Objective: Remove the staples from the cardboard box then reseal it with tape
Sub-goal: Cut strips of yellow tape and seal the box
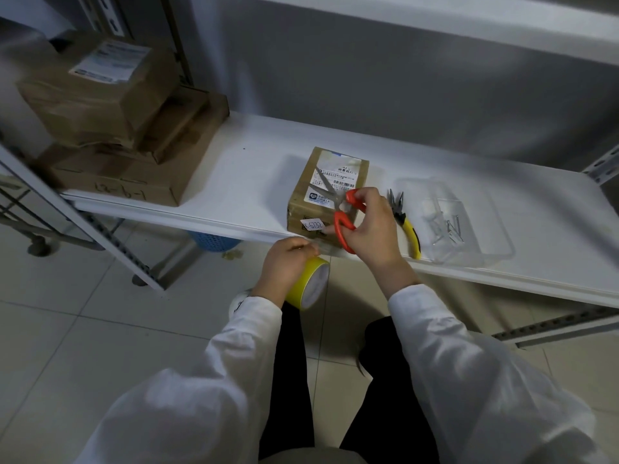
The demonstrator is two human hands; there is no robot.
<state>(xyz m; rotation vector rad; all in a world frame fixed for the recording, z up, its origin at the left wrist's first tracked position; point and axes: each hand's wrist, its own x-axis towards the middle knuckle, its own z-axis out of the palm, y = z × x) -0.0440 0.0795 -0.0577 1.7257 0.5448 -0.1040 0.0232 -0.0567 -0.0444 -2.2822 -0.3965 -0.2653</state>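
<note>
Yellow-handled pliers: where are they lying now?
In the head view, the pliers lie on the white shelf, right of centre, between the right hand and the clear tray.

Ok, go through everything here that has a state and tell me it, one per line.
box: closed, on the shelf.
scissors: look partly open, pointing over the box.
tape: strip pulled out toward the box.
pliers: lying unused beside the box.
tray: holds loose metal pieces.
left hand: grips the tape.
right hand: grips the scissors.
</note>
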